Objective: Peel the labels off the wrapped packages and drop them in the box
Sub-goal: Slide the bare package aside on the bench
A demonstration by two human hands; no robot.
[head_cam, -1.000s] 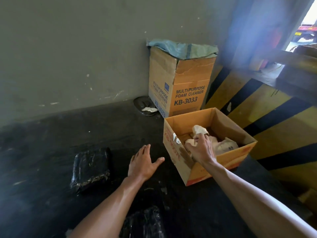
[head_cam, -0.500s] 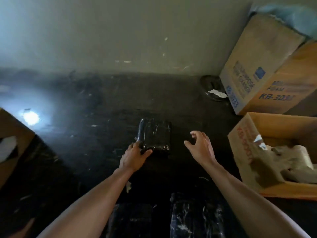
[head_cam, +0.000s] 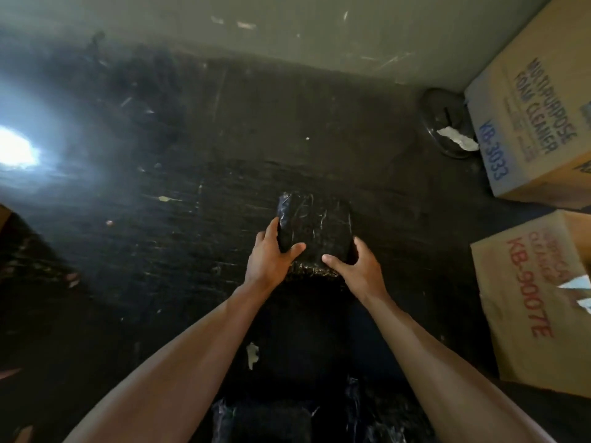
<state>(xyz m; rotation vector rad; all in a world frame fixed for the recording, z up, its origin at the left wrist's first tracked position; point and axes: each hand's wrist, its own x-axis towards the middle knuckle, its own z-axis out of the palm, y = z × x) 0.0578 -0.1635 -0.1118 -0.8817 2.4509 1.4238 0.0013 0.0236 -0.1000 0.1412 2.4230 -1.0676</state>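
Head view: right hand (head_cam: 355, 270), free a moment earlier, now clasped the package (head_cam: 316, 225) alongside left hand (head_cam: 270, 260), mid-frame on dark counter (head_cam: 192, 219); grey wall (head_cam: 287, 20) above.

We look down on a dark, scuffed surface (head_cam: 224, 148) that meets a dull grey-green wall (head_cam: 160, 20). A tall printed carton (head_cam: 527, 123) stands against that wall. Just left of the carton lies a round dark object (head_cam: 438, 119) with a white paper scrap (head_cam: 457, 140) on it. Far left of the carton, a bright glare (head_cam: 14, 151) washes the surface.
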